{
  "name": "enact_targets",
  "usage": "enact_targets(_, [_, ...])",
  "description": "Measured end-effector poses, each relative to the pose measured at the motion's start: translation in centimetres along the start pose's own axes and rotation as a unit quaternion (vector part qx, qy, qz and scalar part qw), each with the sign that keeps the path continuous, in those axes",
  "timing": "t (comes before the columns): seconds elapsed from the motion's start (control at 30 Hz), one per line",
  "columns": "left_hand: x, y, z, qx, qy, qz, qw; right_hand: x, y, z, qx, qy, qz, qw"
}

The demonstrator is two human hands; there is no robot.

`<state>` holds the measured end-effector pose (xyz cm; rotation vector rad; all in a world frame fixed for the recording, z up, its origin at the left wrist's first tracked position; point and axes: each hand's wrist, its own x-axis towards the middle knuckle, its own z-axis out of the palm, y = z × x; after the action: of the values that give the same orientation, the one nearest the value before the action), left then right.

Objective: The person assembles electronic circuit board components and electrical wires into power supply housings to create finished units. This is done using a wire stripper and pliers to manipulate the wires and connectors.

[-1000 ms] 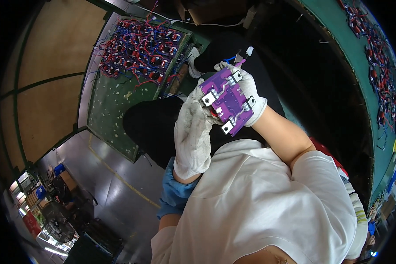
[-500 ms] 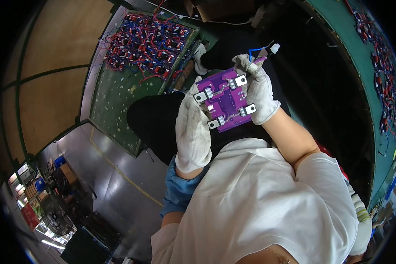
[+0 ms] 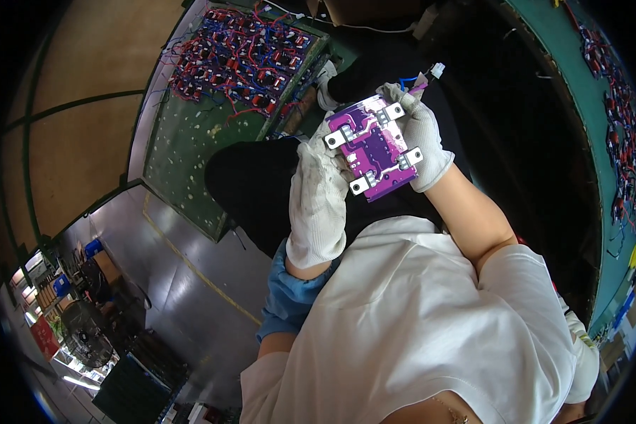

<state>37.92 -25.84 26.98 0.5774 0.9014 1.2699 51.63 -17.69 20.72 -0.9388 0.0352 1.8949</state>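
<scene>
Two white-gloved hands hold a purple circuit board (image 3: 374, 150) above dark trousers (image 3: 251, 184), the left hand (image 3: 316, 177) clamped on its left edge and the right hand (image 3: 427, 141) on its right. Four metal tabs (image 3: 338, 138) with holes jut from the board's opposite sides, on the face turned up to the camera. Just beyond the right hand, a blue wire (image 3: 405, 80) and a white connector (image 3: 437, 70) stick out. A blue sleeve (image 3: 290, 286) covers part of the left forearm, beside a white shirt (image 3: 417, 304). At left, wired boards (image 3: 240, 60) crowd the far end of a green table (image 3: 187, 159); more boards (image 3: 618, 134) line a green bench (image 3: 618, 277) at far right. A fan (image 3: 86, 332) stands at lower left.
</scene>
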Motion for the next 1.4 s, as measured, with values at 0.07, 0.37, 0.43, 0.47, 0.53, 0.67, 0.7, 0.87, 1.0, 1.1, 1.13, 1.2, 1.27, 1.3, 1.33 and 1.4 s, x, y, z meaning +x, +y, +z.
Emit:
enact_targets(0.07, [0.1, 0.1, 0.1, -0.017, 0.005, -0.001, 1.000, -0.6, 0.1, 2.2, 0.029, 0.030, 0.011, 0.999])
enact_targets(0.37, [0.4, -0.2, -0.2, -0.053, 0.031, -0.016, 0.998, 0.9, 0.9, -0.9, 0.049, -0.048, 0.024, 0.997])
enact_targets(0.43, [0.6, -0.2, -0.4, -0.064, 0.044, -0.020, 0.997, 1.3, 0.9, -1.7, 0.056, -0.062, 0.029, 0.996])
enact_targets(0.47, [0.6, -0.3, -0.8, -0.080, 0.027, -0.026, 0.996, 1.4, 0.9, -1.8, 0.061, -0.071, 0.037, 0.995])
enact_targets(0.53, [0.8, -0.5, -1.2, -0.097, 0.011, -0.033, 0.995, 1.6, 0.9, -1.9, 0.064, -0.078, 0.046, 0.994])
enact_targets(0.67, [1.4, -0.3, -1.5, -0.103, 0.038, -0.046, 0.993, 1.6, 0.8, -0.4, 0.014, -0.045, 0.016, 0.999])
enact_targets(0.7, [1.5, -0.1, -1.5, -0.096, 0.034, -0.042, 0.994, 1.4, 0.8, 0.4, -0.007, -0.025, -0.006, 1.000])
enact_targets(0.87, [1.6, 0.5, -2.7, 0.043, 0.105, 0.026, 0.993, 0.8, 0.3, 2.0, -0.095, -0.032, -0.029, 0.995])
enact_targets(1.0, [1.9, -1.4, -4.9, 0.374, 0.147, 0.148, 0.903, -0.5, 0.7, 2.8, -0.384, -0.052, -0.215, 0.896])
enact_targets(1.1, [1.6, -0.7, -4.1, 0.552, 0.061, 0.214, 0.803, -1.5, 3.2, 4.3, -0.580, -0.138, -0.315, 0.739])
enact_targets(1.13, [1.8, -1.2, -4.7, 0.556, 0.075, 0.224, 0.797, -2.7, 3.4, 5.7, -0.673, -0.169, -0.266, 0.669])
enact_targets(1.2, [2.6, -3.6, -7.0, 0.438, 0.073, 0.203, 0.872, -3.7, 4.2, 8.0, -0.723, -0.270, -0.337, 0.540])
enact_targets(1.27, [3.5, -3.7, -8.3, 0.307, 0.055, 0.177, 0.934, -3.2, 5.7, 9.1, -0.737, -0.327, -0.365, 0.466])
enact_targets(1.3, [3.5, -3.6, -9.3, 0.399, 0.071, 0.237, 0.883, -3.0, 6.3, 10.0, -0.745, -0.361, -0.328, 0.455])
enact_targets(1.33, [3.9, -3.1, -10.1, 0.425, 0.102, 0.258, 0.862, -2.7, 7.1, 10.7, -0.755, -0.372, -0.334, 0.424])
enact_targets(1.4, [4.6, -2.3, -11.9, 0.387, 0.160, 0.277, 0.865, -1.7, 8.8, 12.0, -0.760, -0.394, -0.342, 0.388])
